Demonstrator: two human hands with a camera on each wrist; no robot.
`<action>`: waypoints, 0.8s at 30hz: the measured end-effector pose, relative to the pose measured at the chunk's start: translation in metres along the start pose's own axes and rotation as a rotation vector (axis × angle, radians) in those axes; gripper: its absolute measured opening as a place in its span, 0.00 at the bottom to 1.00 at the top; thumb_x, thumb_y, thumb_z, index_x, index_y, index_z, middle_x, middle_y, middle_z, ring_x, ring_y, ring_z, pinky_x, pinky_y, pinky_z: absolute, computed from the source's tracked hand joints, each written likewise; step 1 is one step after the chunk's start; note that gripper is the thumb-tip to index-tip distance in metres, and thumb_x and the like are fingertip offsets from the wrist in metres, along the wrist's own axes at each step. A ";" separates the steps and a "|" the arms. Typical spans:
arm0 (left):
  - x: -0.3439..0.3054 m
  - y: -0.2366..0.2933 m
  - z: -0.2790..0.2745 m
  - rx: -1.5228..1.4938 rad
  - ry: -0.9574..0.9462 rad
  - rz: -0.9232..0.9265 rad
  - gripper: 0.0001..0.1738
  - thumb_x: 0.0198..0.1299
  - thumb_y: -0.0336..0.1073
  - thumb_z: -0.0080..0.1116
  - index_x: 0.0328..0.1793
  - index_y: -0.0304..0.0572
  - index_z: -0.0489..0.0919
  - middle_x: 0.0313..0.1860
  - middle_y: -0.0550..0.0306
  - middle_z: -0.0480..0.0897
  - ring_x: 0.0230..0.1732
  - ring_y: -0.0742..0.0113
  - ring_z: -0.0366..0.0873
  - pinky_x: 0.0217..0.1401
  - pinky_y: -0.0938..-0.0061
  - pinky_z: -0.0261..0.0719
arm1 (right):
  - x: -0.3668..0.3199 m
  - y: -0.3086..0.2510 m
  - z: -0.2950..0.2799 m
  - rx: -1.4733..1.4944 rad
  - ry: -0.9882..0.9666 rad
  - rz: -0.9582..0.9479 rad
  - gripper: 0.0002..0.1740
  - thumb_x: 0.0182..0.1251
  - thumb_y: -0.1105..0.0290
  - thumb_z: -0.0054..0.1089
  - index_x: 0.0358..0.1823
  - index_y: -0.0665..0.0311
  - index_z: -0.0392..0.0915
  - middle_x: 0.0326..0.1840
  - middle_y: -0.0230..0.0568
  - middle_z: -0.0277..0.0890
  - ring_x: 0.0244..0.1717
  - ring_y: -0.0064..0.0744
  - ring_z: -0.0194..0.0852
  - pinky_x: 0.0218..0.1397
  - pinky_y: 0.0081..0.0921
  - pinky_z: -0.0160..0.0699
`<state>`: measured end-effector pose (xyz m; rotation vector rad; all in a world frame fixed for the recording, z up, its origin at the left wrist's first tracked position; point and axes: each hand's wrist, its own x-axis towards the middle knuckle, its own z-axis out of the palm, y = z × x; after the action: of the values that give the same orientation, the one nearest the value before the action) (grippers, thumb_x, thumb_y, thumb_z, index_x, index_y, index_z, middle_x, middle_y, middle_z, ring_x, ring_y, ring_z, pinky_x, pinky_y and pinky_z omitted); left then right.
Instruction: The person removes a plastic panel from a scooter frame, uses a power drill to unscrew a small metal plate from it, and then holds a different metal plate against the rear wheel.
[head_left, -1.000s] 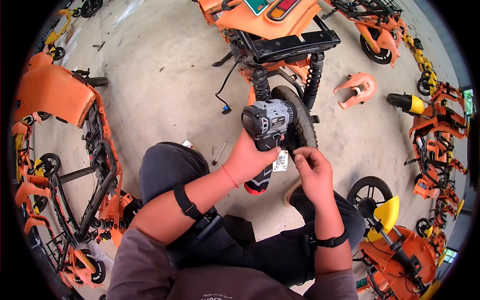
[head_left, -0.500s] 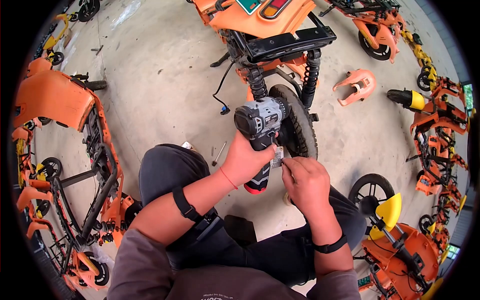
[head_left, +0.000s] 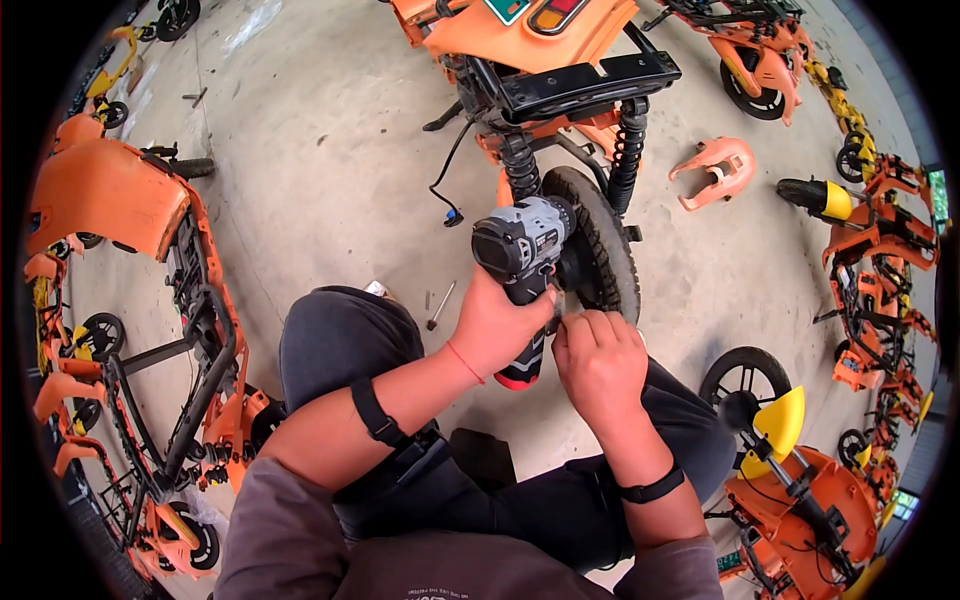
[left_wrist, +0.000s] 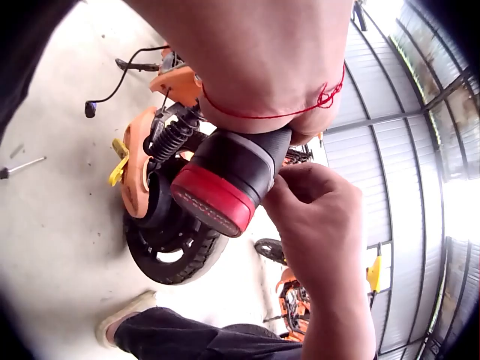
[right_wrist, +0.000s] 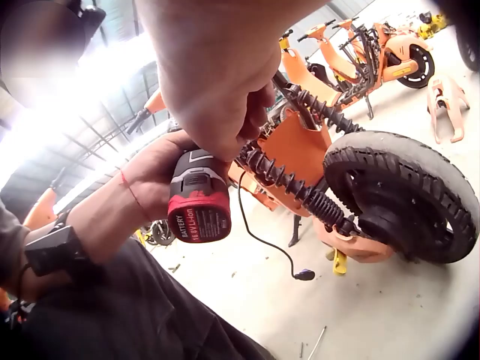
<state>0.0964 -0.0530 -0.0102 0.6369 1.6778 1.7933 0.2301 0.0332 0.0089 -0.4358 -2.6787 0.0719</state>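
My left hand (head_left: 492,325) grips the handle of a grey and black cordless drill (head_left: 525,240), whose chuck points toward the rear wheel (head_left: 615,275) of an orange scooter. The drill's red-edged battery (right_wrist: 199,217) shows at the handle's bottom in the right wrist view. Close against the handle, my right hand (head_left: 602,365) has its fingers curled in a pinch at the QR-code tag, which is almost wholly hidden behind them. In the left wrist view the right thumb and forefinger (left_wrist: 307,184) meet beside the handle.
Black shock absorbers (head_left: 630,150) flank the wheel, under a black rear rack (head_left: 590,90). A cable with a blue plug (head_left: 453,217) hangs left of it. On the floor lie a screwdriver (head_left: 440,305) and an orange cover (head_left: 718,172). Partly stripped scooters (head_left: 110,190) stand on both sides.
My right hand has moved left to the tag beside the drill handle and turned its back up, covering the tag. The drill, in my left hand, has shifted slightly left.
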 end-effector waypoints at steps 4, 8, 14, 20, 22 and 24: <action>-0.001 -0.005 0.000 0.054 0.043 -0.019 0.23 0.54 0.27 0.66 0.57 0.34 0.74 0.47 0.53 0.83 0.45 0.66 0.82 0.53 0.69 0.80 | -0.001 0.004 0.003 0.019 -0.011 0.014 0.07 0.52 0.74 0.66 0.30 0.60 0.76 0.28 0.35 0.71 0.33 0.36 0.74 0.35 0.31 0.73; -0.002 -0.002 0.000 0.107 0.047 -0.025 0.28 0.54 0.27 0.67 0.61 0.34 0.71 0.51 0.52 0.82 0.50 0.66 0.80 0.56 0.69 0.79 | 0.002 0.007 0.004 0.108 0.059 0.057 0.08 0.49 0.77 0.67 0.30 0.61 0.77 0.29 0.37 0.73 0.32 0.39 0.74 0.34 0.34 0.75; -0.002 -0.008 0.000 0.117 0.049 0.001 0.30 0.54 0.26 0.67 0.64 0.36 0.71 0.54 0.54 0.81 0.53 0.68 0.79 0.58 0.70 0.78 | 0.000 0.013 0.002 0.199 0.077 0.152 0.08 0.49 0.78 0.68 0.29 0.62 0.77 0.29 0.39 0.78 0.32 0.43 0.77 0.34 0.35 0.78; -0.001 0.000 -0.001 0.091 0.034 -0.025 0.31 0.54 0.25 0.68 0.65 0.36 0.70 0.55 0.54 0.81 0.54 0.69 0.79 0.60 0.70 0.77 | -0.001 0.021 -0.012 0.455 -0.061 0.468 0.05 0.55 0.75 0.66 0.30 0.64 0.78 0.29 0.41 0.79 0.29 0.41 0.79 0.33 0.32 0.78; -0.001 0.000 -0.002 0.095 0.030 -0.038 0.31 0.54 0.26 0.67 0.65 0.35 0.70 0.55 0.55 0.81 0.54 0.69 0.79 0.60 0.70 0.77 | -0.002 0.025 -0.016 0.603 -0.139 0.622 0.03 0.60 0.74 0.62 0.32 0.66 0.78 0.27 0.42 0.78 0.24 0.41 0.78 0.31 0.34 0.77; 0.000 -0.002 -0.002 -0.001 -0.005 -0.055 0.31 0.55 0.26 0.67 0.66 0.35 0.70 0.56 0.55 0.81 0.55 0.68 0.79 0.61 0.70 0.77 | -0.002 0.030 -0.021 0.584 -0.194 0.644 0.02 0.61 0.76 0.61 0.32 0.67 0.78 0.28 0.43 0.79 0.25 0.41 0.79 0.32 0.33 0.77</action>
<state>0.0949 -0.0546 -0.0125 0.5895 1.6749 1.7525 0.2489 0.0606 0.0239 -1.0985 -2.4139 1.0900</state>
